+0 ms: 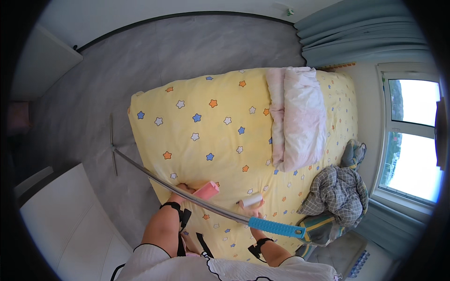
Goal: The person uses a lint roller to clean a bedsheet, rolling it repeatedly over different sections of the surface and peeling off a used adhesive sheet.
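My left hand (183,188) is closed round the near end of a pink cylinder (206,189), low over the yellow star-print bed sheet (220,119). To its right, my right hand (248,209) has its fingers wrapped about a white lint roller (252,200). In front of both forearms a long grey metal pole (187,195) crosses the view, its blue handle (276,227) at the lower right. A thin crossbar (112,145) forms the pole's far end, over the floor at the left. What holds the pole up cannot be made out.
A folded pale pink quilt (300,119) lies across the bed. Beyond it, a grey checked bundle of bedding (335,194) sits near the window (412,131). Blue-grey curtains (361,33) hang at the upper right. A white cabinet (70,220) stands at the lower left.
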The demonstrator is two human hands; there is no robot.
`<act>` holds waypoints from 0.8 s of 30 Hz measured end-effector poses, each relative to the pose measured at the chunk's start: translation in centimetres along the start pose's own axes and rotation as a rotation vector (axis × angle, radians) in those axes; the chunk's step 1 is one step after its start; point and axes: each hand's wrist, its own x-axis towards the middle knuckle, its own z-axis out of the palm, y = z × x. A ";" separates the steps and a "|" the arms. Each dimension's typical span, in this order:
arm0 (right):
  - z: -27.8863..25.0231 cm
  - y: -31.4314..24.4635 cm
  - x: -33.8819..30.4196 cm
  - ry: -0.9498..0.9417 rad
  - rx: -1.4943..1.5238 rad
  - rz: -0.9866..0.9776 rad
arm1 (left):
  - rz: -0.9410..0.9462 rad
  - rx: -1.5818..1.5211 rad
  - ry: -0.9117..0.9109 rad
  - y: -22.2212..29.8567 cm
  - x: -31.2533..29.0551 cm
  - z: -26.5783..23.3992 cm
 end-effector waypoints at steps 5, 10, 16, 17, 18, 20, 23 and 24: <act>10.0 -24.4 10.2 0.161 -0.528 -0.417 | -0.167 0.023 -0.084 1.6 -1.6 -2.3; 8.3 -35.8 23.8 0.285 -0.404 -0.360 | -0.018 -0.042 -0.053 6.1 -1.8 -2.0; 8.3 -18.5 10.0 0.216 -0.572 -0.521 | -0.079 -0.119 -0.043 1.9 -1.7 -2.4; 7.1 -14.3 5.1 0.184 -0.529 -0.432 | -0.084 -0.118 -0.055 1.8 -1.6 -2.2; 6.4 -10.3 0.3 0.222 -0.292 -0.371 | -0.085 -0.112 -0.072 2.0 -1.4 -2.0; 4.5 -4.4 -9.6 0.106 -0.157 -0.266 | -0.095 -0.108 -0.101 2.1 -1.3 -1.8; 4.5 -0.8 -16.6 0.205 -0.313 0.098 | -0.073 -0.101 -0.112 1.6 -1.2 -1.6; 4.7 -0.1 -16.8 0.192 -0.284 0.118 | -0.016 -0.080 -0.085 1.0 -1.3 -1.7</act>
